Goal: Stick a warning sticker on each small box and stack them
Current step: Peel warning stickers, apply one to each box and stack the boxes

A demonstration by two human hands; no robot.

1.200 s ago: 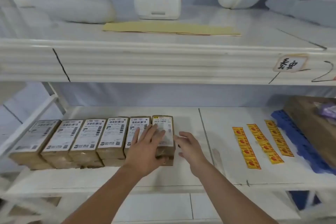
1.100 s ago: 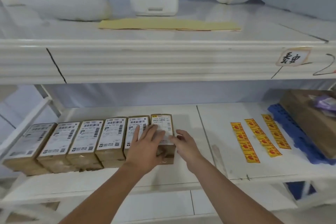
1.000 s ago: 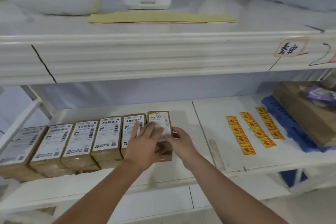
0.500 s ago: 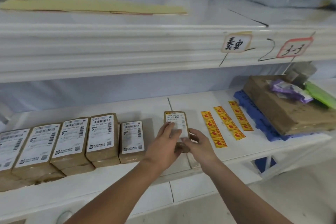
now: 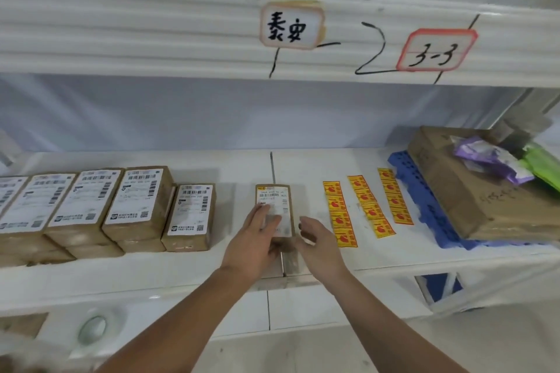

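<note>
A small brown box (image 5: 278,195) with a white label lies alone on the white shelf (image 5: 242,166), apart from the row. My left hand (image 5: 254,239) rests on it, with straight fingers flat on the label and the thumb at its near end. My right hand (image 5: 318,239) hovers just right of the box, fingers loosely spread, holding nothing. Three strips of yellow and red warning stickers (image 5: 365,206) lie on the shelf right of my right hand. To the left stands a row of several labelled boxes (image 5: 136,200), some stacked two high.
A large cardboard box (image 5: 472,191) with purple and green bags on it sits on a blue pallet (image 5: 424,206) at the right. The upper shelf's front edge (image 5: 181,39) overhangs, carrying handwritten tags. A tape roll (image 5: 91,328) lies below at the left.
Both hands carried the small box from the right end of the row to the right, near the stickers. My right hand has let go of it. The camera turned right.
</note>
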